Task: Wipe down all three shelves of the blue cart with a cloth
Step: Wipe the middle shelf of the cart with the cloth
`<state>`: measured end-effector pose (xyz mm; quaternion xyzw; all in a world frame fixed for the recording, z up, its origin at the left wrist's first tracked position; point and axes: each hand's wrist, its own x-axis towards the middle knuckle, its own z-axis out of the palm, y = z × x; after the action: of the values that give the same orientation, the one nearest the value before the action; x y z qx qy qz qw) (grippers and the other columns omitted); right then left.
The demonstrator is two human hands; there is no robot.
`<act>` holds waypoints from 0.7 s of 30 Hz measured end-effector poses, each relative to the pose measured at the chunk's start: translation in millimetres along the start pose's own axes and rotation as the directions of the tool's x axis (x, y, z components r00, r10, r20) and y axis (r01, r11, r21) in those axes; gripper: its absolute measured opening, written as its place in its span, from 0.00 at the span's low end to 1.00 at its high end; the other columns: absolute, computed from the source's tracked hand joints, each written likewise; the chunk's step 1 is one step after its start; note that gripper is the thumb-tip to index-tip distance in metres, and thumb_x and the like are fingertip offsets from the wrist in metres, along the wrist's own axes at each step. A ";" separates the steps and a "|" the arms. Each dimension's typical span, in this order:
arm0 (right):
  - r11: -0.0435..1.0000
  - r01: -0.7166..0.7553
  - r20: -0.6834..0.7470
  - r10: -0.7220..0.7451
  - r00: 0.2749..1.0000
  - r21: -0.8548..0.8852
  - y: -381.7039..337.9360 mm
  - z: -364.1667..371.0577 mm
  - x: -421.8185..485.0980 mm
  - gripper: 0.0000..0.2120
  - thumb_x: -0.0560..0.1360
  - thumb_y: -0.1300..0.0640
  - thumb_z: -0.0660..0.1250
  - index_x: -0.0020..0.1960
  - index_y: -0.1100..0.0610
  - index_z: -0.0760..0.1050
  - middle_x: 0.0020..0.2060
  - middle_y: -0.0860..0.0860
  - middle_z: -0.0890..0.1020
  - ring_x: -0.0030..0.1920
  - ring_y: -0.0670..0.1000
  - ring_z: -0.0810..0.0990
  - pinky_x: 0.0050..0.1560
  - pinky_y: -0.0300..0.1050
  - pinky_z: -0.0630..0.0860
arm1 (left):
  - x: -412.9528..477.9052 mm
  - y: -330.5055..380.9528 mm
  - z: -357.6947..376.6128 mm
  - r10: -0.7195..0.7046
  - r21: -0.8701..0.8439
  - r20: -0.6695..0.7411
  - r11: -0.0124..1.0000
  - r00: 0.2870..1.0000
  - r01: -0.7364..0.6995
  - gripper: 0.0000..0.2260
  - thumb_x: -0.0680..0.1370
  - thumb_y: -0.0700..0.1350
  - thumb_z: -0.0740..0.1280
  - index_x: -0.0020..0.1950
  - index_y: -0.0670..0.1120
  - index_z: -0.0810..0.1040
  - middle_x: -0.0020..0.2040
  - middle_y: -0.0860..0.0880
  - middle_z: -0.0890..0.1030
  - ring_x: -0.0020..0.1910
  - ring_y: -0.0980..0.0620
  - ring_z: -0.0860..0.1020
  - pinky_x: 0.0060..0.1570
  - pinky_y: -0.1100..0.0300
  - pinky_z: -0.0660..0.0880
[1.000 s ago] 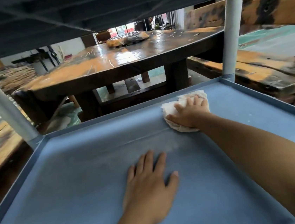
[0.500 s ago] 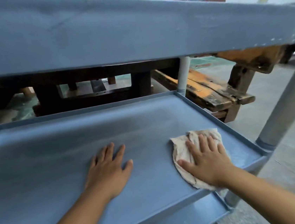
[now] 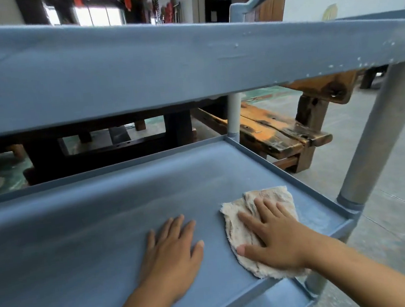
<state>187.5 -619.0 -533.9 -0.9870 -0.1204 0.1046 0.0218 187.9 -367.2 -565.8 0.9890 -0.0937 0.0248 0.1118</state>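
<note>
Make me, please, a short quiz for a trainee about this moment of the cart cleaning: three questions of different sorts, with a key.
1. True or false: the left hand lies flat on the shelf and holds nothing.
2. Where on that shelf is the cloth under the right hand? A) far left corner B) near right corner C) centre
3. Fill in: between the top shelf and the bottom shelf, the hands rest on the ____ shelf.
Key: 1 true; 2 B; 3 middle.
</note>
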 end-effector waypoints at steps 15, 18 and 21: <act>0.938 0.336 -0.113 -0.343 0.932 -0.081 -34.3 -35.9 222.7 0.40 0.74 0.24 0.54 0.81 0.40 0.52 0.82 0.54 0.48 0.81 0.56 0.44 0.78 0.53 0.40 | 1.2 9.1 -13.9 0.059 0.118 -0.021 0.991 0.998 -0.056 0.28 0.64 0.60 0.56 0.53 0.52 0.87 0.58 0.51 0.84 0.53 0.50 0.84 0.43 0.39 0.81; 0.967 0.249 -0.121 -0.254 0.960 -0.061 -27.9 -48.7 270.4 0.38 0.75 0.25 0.52 0.80 0.40 0.53 0.82 0.52 0.50 0.81 0.56 0.46 0.78 0.55 0.41 | 4.7 6.9 -7.2 0.032 0.162 -0.058 0.987 0.998 -0.022 0.28 0.61 0.61 0.56 0.49 0.53 0.88 0.54 0.52 0.86 0.49 0.51 0.85 0.40 0.40 0.81; 0.992 0.121 -0.147 -0.125 0.981 -0.037 -24.1 -55.9 303.4 0.41 0.73 0.22 0.49 0.80 0.39 0.51 0.82 0.53 0.50 0.81 0.58 0.47 0.79 0.60 0.43 | 7.3 6.2 -6.9 0.034 0.119 -0.058 0.992 0.998 -0.026 0.27 0.61 0.62 0.56 0.48 0.54 0.88 0.53 0.53 0.86 0.49 0.52 0.85 0.50 0.49 0.79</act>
<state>481.6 -523.1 -538.7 -0.9829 -0.1805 0.0273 0.0235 193.7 -372.9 -557.2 0.9912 -0.1035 0.0618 0.0552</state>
